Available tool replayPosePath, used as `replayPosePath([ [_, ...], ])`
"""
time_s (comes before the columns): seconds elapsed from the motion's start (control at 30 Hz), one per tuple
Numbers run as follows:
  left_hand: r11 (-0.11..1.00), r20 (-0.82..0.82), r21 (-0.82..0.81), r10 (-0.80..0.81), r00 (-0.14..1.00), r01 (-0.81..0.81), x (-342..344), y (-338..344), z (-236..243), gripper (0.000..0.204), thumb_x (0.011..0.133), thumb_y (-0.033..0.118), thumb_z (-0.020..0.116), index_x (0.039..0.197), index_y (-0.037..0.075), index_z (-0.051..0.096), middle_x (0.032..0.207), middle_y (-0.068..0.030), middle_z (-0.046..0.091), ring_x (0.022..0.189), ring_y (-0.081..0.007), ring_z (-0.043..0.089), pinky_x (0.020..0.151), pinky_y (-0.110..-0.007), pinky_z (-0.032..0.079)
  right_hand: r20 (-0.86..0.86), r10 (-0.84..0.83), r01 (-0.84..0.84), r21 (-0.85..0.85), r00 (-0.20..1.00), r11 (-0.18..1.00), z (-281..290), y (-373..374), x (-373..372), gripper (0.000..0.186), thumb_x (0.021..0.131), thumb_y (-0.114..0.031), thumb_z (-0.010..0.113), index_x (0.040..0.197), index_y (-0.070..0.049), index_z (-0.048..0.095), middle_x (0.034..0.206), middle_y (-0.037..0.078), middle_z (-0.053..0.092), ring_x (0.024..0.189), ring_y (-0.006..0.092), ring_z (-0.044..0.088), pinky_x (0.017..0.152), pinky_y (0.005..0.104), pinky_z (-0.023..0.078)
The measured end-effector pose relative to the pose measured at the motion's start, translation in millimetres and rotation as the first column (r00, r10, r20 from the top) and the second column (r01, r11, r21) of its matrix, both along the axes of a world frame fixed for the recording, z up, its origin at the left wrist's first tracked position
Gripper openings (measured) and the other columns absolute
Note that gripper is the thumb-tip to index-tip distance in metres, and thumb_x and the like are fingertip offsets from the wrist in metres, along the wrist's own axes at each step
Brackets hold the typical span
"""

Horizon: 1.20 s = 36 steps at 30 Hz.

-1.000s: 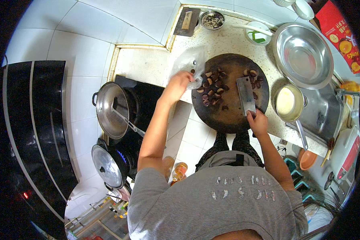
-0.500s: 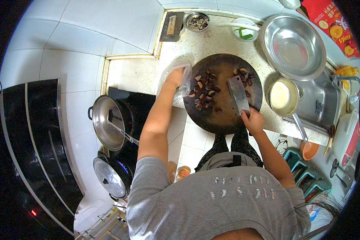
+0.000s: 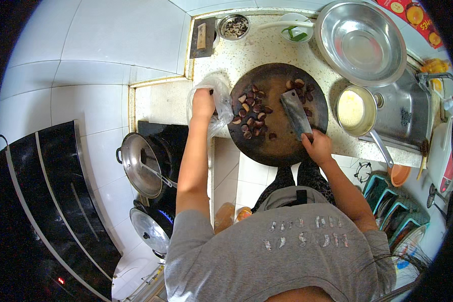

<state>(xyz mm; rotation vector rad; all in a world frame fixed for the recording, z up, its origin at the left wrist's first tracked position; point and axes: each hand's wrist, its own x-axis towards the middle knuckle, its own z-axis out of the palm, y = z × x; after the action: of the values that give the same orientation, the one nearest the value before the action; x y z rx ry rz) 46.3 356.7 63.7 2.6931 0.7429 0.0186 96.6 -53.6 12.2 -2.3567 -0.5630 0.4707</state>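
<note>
My right hand (image 3: 317, 146) grips the handle of a cleaver (image 3: 296, 113), whose broad blade lies over the right half of a round dark chopping board (image 3: 279, 148). At the board's left side, my left hand (image 3: 203, 103) is closed above a clear plastic bag (image 3: 223, 107), with a dark chestnut (image 3: 211, 92) showing at its fingers. Reddish-brown chestnuts (image 3: 257, 107), several with pale cut faces, are spread on the left half of the board. A smaller group of chestnuts (image 3: 309, 95) lies beyond the blade at the right.
Right of the board are a pot of pale liquid (image 3: 352, 107), a big steel basin (image 3: 360, 43) and the sink (image 3: 410, 113). A small metal bowl (image 3: 234, 26) and a dish with green pieces (image 3: 297, 34) stand behind. Pans (image 3: 141, 166) sit on the stove at left, where a blue flame shows.
My left hand has risen out of the plastic bag and now shows above it, with a dark chestnut visible. The cleaver stays in my right hand, nearly still. The whole view has shifted slightly.
</note>
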Motion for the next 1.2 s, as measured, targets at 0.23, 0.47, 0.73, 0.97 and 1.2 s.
replayPosePath([
  [0.23, 0.991, 0.306, -0.129, 0.023, 0.952, 0.017, -35, -115, 70, 0.026, 0.082, 0.011, 0.074, 0.104, 0.000, 0.065, 0.100, -0.0189, 0.066, 0.092, -0.0373, 0.063, 0.081, -0.042, 0.051, -0.012, -0.012, 0.012, 0.006, 1.000, 1.000, 0, 0, 0, 0.030, 0.086, -0.035, 0.067, 0.084, -0.005, 0.067, 0.081, 0.016, 0.069, 0.073, 0.0361, 0.068, 0.067, 0.0474, 0.053],
  [0.47, 0.970, 0.278, 0.022, -0.240, 0.930, 0.244, -28, -142, 25, 0.021, 0.079, 0.009, 0.075, 0.097, 0.001, 0.067, 0.096, -0.0147, 0.067, 0.092, -0.0348, 0.061, 0.082, -0.041, 0.050, 0.025, 0.003, -0.003, 0.007, 1.000, 1.000, 3, 2, 0, 0.030, 0.086, -0.034, 0.067, 0.084, -0.004, 0.067, 0.079, 0.016, 0.069, 0.072, 0.0359, 0.067, 0.065, 0.0460, 0.053],
  [0.73, 0.942, 0.335, -0.176, 0.331, 0.882, -0.286, -43, -62, 28, 0.017, 0.100, 0.010, 0.051, 0.095, -0.001, 0.063, 0.085, -0.0153, 0.066, 0.076, -0.0244, 0.065, 0.071, -0.036, 0.051, 0.001, -0.015, 0.015, 0.059, 1.000, 0.998, 4, 2, 1, 0.028, 0.087, -0.031, 0.068, 0.080, -0.004, 0.066, 0.080, 0.016, 0.069, 0.072, 0.0353, 0.068, 0.066, 0.0451, 0.053],
  [0.97, 1.000, -0.168, -0.001, -0.001, 0.986, 0.001, -45, -6, -33, 0.028, 0.086, 0.008, 0.058, 0.113, 0.001, 0.062, 0.108, -0.0252, 0.062, 0.101, -0.0423, 0.060, 0.089, -0.047, 0.049, 0.038, 0.000, 0.001, -0.031, 0.999, 1.000, -1, 0, -2, 0.030, 0.087, -0.036, 0.067, 0.082, -0.007, 0.068, 0.078, 0.015, 0.069, 0.070, 0.0358, 0.067, 0.064, 0.0467, 0.053],
  [1.2, 0.982, -0.430, 0.140, -0.055, 0.901, 0.127, -44, -21, -40, 0.048, 0.084, 0.018, 0.061, 0.131, 0.009, 0.054, 0.131, -0.0216, 0.050, 0.120, -0.0420, 0.048, 0.102, -0.048, 0.042, 0.045, 0.015, -0.014, -0.036, 0.999, 0.999, 3, 1, 2, 0.030, 0.087, -0.036, 0.066, 0.081, -0.007, 0.066, 0.078, 0.016, 0.069, 0.070, 0.0361, 0.067, 0.064, 0.0470, 0.053],
])
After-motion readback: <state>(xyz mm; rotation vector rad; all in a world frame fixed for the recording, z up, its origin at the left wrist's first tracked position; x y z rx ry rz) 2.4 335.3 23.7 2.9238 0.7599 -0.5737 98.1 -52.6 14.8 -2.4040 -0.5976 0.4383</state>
